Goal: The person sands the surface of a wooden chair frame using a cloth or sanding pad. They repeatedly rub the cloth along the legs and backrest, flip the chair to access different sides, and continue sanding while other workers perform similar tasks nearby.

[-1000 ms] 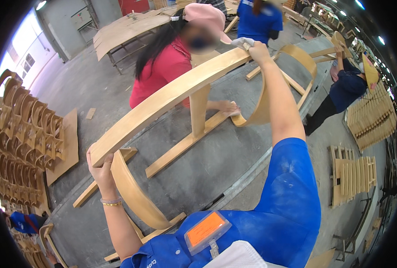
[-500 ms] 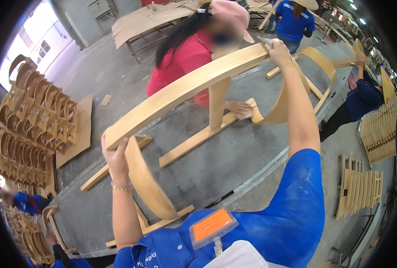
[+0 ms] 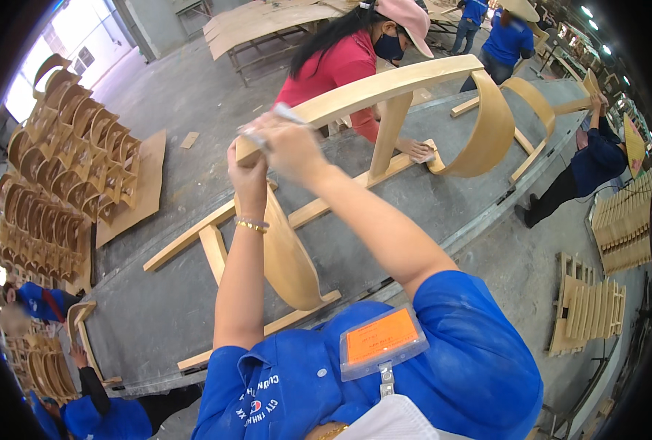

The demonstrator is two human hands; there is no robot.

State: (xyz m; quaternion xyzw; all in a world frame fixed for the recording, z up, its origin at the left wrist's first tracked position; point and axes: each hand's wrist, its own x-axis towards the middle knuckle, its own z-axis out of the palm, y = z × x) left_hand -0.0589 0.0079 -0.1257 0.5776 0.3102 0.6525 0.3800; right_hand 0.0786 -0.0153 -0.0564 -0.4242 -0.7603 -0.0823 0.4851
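A pale bent-wood frame (image 3: pixel 392 82) stands on the dark table, its long curved top rail running from near left to far right, with a wide bent loop at each end. My left hand (image 3: pixel 248 180) closes round the rail's near-left end from below. My right hand (image 3: pixel 290 152), somewhat blurred, presses a grey-white folded sheet of sandpaper (image 3: pixel 288 114) onto the top of that same end. The two hands are close together, the right arm reaching across the frame. Part of the rail's end is hidden by my fingers.
Across the table (image 3: pixel 355 257), a co-worker (image 3: pixel 333 73) in red rubs the frame's lower part with a pale pad. Curved wooden parts (image 3: pixel 76 147) are stacked at left, slatted pieces (image 3: pixel 590 304) at right. Other workers stand at both table ends; another frame (image 3: pixel 535 110) lies farther right.
My right hand has come from the rail's far-right end back to its near-left end, beside my left hand, with the sandpaper. My view has shifted a little; the co-worker leans lower.
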